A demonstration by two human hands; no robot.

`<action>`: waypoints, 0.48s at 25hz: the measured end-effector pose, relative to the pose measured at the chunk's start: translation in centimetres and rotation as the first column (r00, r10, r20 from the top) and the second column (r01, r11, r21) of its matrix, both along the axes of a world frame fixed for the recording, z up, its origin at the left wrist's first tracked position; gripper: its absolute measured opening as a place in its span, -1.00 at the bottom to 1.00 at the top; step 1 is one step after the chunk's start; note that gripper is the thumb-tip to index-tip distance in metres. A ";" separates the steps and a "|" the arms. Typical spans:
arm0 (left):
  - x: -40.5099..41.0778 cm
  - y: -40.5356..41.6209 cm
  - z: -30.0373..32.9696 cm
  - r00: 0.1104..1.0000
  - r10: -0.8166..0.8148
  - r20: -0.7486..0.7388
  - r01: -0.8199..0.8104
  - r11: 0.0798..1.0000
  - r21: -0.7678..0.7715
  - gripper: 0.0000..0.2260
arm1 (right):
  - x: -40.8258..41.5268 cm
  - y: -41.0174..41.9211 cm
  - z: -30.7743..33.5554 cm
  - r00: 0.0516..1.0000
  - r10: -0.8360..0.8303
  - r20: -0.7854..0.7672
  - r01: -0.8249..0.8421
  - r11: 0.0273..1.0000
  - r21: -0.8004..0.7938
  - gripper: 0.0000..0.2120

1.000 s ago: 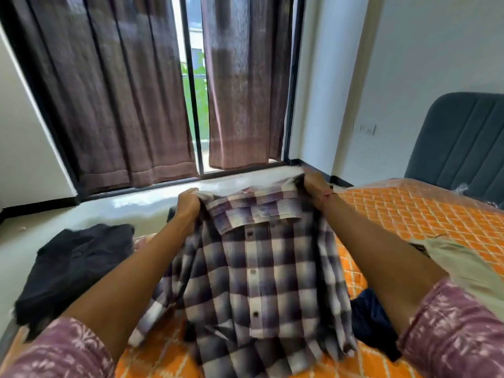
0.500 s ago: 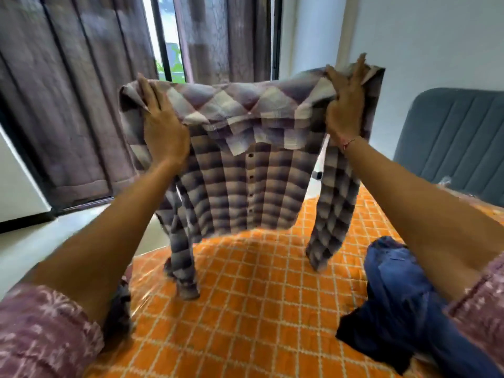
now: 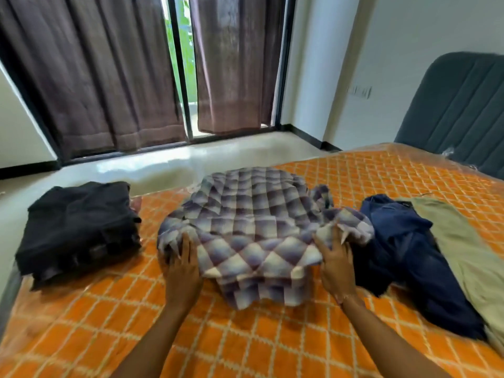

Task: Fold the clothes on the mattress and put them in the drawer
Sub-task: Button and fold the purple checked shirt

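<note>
Shirt [image 3: 245,225] of purple and white plaid lies spread, back up, in the middle of the mattress [image 3: 272,336], its long axis running from the near edge toward the far edge by the window. Its far hem reaches almost to that far edge; the end nearest the person is bunched. The left hand [image 3: 181,268] grasps the fabric at the near left corner of the shirt, fingers curled into the cloth. The right hand [image 3: 334,257] pinches a fold at the near right corner, beside a crumpled sleeve [image 3: 346,219]. A folded black pile [image 3: 79,227] sits at the left edge of the mattress, apart from the shirt. A rumpled navy garment [image 3: 409,255] lies just right of the shirt, touching the sleeve, with a beige garment [image 3: 463,255] beyond it toward the right edge.
</note>
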State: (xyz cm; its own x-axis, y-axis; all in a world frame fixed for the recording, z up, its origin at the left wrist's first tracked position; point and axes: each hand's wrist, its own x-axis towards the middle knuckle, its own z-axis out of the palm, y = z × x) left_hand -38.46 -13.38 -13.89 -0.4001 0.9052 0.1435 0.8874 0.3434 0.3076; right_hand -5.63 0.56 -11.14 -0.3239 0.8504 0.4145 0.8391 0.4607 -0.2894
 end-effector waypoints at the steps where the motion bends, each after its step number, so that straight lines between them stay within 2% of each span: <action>1: 0.7 -1.1 -2.0 1.000 -0.017 0.004 0.017 0.999 -0.040 -0.37 | 0.9 -1.0 -2.0 0.999 0.013 0.053 -0.011 0.999 -0.041 -0.51; 2: 1.4 -2.2 -3.3 0.999 -0.034 0.024 0.035 0.998 -0.056 -0.37 | 1.9 -1.8 -4.0 0.996 0.018 0.083 -0.013 0.998 -0.064 -0.51; 3: 1.8 -3.1 -4.2 0.998 -0.045 0.047 0.046 0.999 -0.010 -0.35 | 2.6 -2.7 -5.4 0.996 0.036 0.081 -0.030 0.997 -0.072 -0.51; 5: 3.1 -4.5 -4.8 0.987 0.010 0.159 -0.020 0.998 0.061 -0.31 | 2.8 -4.9 -6.2 0.996 0.029 -0.082 -0.037 0.994 -0.107 -0.52; 6: 3.9 -4.8 -4.7 0.955 0.111 0.273 -0.145 0.984 0.107 -0.35 | 2.4 -5.9 -5.9 0.969 -0.059 -0.238 0.015 0.983 -0.183 -0.51; 7: 5.2 -4.6 -3.8 0.860 0.265 0.435 -0.368 0.914 0.169 -0.40 | 1.4 -6.6 -5.2 0.878 -0.234 -0.417 0.118 0.951 -0.284 -0.51; 8: 6.8 -4.1 -2.6 0.636 0.431 0.640 -0.641 0.757 0.127 -0.43 | 0.1 -7.0 -4.7 0.687 -0.458 -0.565 0.238 0.876 -0.421 -0.51; 9: 8.2 -3.5 -1.7 0.365 0.462 0.808 -0.786 0.618 0.002 -0.48 | -1.2 -7.6 -4.2 0.439 -0.626 -0.645 0.279 0.777 -0.564 -0.54; 10: 9.6 -2.9 -0.3 0.134 0.372 0.918 -0.827 0.553 -0.103 -0.54 | -2.8 -8.1 -3.6 0.206 -0.713 -0.671 0.176 0.701 -0.691 -0.59; 11: 10.6 -2.2 0.3 -0.008 0.244 0.970 -0.818 0.556 -0.146 -0.57 | -4.4 -8.6 -3.1 0.059 -0.751 -0.657 -0.065 0.654 -0.754 -0.63; 12: 11.0 -1.5 0.6 -0.096 0.152 0.984 -0.802 0.573 -0.167 -0.56 | -5.7 -8.8 -2.8 0.034 -0.784 -0.620 -0.293 0.585 -0.756 -0.65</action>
State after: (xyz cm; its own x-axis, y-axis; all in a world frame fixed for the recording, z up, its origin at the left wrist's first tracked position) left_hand -27.48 -14.85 -13.31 -0.7726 0.3422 -0.5348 -0.5416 0.0844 0.8364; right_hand -11.34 -8.29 -13.91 0.1362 0.8376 -0.5291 -0.3831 -0.4480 -0.8078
